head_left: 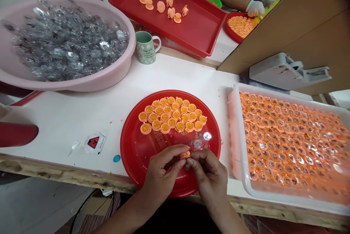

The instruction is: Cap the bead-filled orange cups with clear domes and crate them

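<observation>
- Left hand (162,170): thumb and fingers closed on a small orange plastic cup-shaped piece (185,155), held over the near part of a round red plastic tray (136,157).
- Right hand (209,175): pinching the same piece from its other side; the fingers partly hide it.
- Round red tray sits on a white-topped bench (90,110) with a rough wooden edge.
- Far half of tray: cluster of small orange cups on saucers (166,117), yellow-orange inside, openings up.
- Clear round discs (207,136) on the tray, just beyond the right hand.
- Right of tray: translucent white plastic bin (247,175), rows of orange pieces with clear, dark-printed tops (284,139) in it.
- Left: large pink plastic basin (109,82) heaped with clear plastic packets (72,57).
- Beside basin: green ceramic mug (146,49), white handle, upright.
- Beyond mug: rectangular red plastic tray (197,30), a few orange cups scattered in it, some tipped.
- Left of round tray: flat blue disc (116,158), clear bag with red-and-black mark (94,143).
- Far right: another person's white-gloved hand (255,8) by a red container (228,31) of orange pieces.
</observation>
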`<state>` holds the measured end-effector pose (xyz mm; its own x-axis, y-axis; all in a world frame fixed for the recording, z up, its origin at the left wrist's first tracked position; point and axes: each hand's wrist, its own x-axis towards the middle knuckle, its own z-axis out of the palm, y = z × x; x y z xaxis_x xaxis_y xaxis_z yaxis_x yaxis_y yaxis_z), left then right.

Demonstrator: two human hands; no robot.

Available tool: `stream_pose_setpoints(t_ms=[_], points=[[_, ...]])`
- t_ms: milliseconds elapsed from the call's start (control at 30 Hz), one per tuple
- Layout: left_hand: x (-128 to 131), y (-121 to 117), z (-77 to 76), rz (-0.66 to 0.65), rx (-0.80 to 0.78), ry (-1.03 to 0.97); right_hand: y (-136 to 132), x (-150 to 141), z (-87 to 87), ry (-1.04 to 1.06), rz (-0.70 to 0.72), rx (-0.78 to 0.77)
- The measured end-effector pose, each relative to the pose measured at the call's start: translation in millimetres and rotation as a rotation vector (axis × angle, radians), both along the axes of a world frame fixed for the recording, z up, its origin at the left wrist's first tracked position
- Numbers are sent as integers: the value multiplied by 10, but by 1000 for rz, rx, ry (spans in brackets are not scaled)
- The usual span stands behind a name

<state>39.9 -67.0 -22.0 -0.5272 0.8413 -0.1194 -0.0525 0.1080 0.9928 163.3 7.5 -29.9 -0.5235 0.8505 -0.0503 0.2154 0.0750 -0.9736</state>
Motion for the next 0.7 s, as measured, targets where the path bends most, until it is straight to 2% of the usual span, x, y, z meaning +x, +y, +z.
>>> stream_pose_setpoints(t_ms=[167,233,300,433,600,700], points=[[22,0,9,56,3,-199,-30,-22,40,28,-20,150],[11,11,6,28,-8,-232,-27,-26,53,21,-6,225],[-11,27,6,-36,-6,-170,-20,-25,54,-1,6,277],[-50,57,19,-102,26,-42,-14,-17,24,-54,34,252],[-45,56,27,-72,-47,-66,-20,-13,-12,-81,25,143],[-47,55,20,-90,-63,-49,-13,-4,-13,-97,30,175]])
